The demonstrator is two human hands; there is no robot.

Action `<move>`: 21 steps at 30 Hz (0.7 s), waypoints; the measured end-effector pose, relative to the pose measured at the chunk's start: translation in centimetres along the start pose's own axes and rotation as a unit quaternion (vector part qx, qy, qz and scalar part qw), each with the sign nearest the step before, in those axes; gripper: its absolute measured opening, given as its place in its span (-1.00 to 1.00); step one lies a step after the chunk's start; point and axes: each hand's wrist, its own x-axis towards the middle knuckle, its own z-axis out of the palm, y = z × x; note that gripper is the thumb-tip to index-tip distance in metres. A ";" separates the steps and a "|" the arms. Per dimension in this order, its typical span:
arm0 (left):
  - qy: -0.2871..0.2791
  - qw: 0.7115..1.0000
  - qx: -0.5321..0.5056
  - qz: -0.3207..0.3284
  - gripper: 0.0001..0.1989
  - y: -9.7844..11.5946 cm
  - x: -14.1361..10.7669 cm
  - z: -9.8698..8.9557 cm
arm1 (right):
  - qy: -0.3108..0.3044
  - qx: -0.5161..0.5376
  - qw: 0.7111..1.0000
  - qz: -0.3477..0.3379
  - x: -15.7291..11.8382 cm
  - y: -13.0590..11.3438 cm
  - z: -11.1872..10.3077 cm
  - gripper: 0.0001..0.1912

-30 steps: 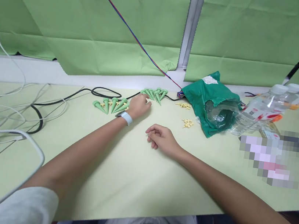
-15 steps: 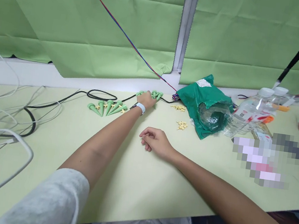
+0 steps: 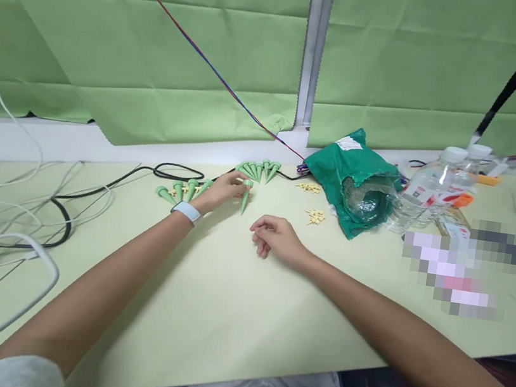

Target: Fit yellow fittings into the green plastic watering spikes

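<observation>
My left hand (image 3: 224,192) pinches the top of a green plastic spike (image 3: 245,198), which hangs point down above the table. Behind it, several more green spikes (image 3: 257,171) lie in a fanned row. Left of my wrist is another group of green spikes (image 3: 179,191), with small yellow pieces among them, partly covered by the hand. My right hand (image 3: 278,240) rests on the table with its fingers curled; nothing shows in them. Beyond it sit two little piles of yellow plastic pieces, a nearer pile (image 3: 315,217) and a farther pile (image 3: 308,188).
A torn green plastic bag (image 3: 338,173) lies at the back right beside clear water bottles (image 3: 436,186). Black cable (image 3: 177,172) and tangled white cords (image 3: 9,216) spread over the left side. Thin red and blue wires (image 3: 201,54) slant down across the green curtain (image 3: 163,46).
My left hand has drawn back left and nearer from the rear row, bringing one green spike along. My right hand stays almost in place. The view has shifted slightly.
</observation>
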 end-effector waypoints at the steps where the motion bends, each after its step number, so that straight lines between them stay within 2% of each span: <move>1: -0.039 0.996 -0.084 -0.015 -0.65 0.0 -1.2 -0.1 | 0.015 -0.043 0.999 0.006 0.7 -0.4 -0.6 -0.90; 2: -0.081 0.982 -0.164 -0.042 -0.59 -0.1 -2.4 -0.2 | 0.033 -0.111 0.993 0.011 1.4 -0.9 -1.5 -0.87; 3: -0.102 0.968 -0.220 -0.070 -0.55 -0.1 -3.5 -0.2 | 0.071 -0.218 0.973 0.012 2.3 -1.4 -2.6 -0.86; 4: -0.115 0.956 -0.255 -0.091 -0.53 -0.1 -4.6 -0.2 | 0.102 -0.262 0.960 0.014 3.2 -2.0 -3.8 -0.86; 7: -0.157 0.932 -0.304 -0.122 -0.51 0.1 -7.4 0.2 | 0.174 -0.366 0.914 0.000 5.6 -3.5 -8.0 -0.78; 9: -0.164 0.924 -0.324 -0.121 -0.54 0.3 -8.8 0.6 | 0.209 -0.440 0.873 -0.008 6.6 -4.0 -10.4 -0.67; 11: -0.154 0.925 -0.328 -0.117 -0.57 0.5 -9.8 1.1 | 0.220 -0.526 0.821 0.003 7.3 -3.9 -11.9 -0.64; 14: -0.114 0.941 -0.301 -0.103 -0.64 0.4 -10.6 1.6 | 0.215 -0.595 0.774 0.029 7.8 -3.1 -12.7 -0.70; 18: -0.076 0.952 -0.282 -0.094 -0.75 0.3 -10.8 1.9 | 0.215 -0.639 0.737 0.052 8.0 -2.2 -12.5 -0.71; 21: -0.075 0.948 -0.292 -0.100 -0.72 0.2 -10.9 1.8 | 0.210 -0.660 0.720 0.052 8.0 -2.1 -12.4 -0.70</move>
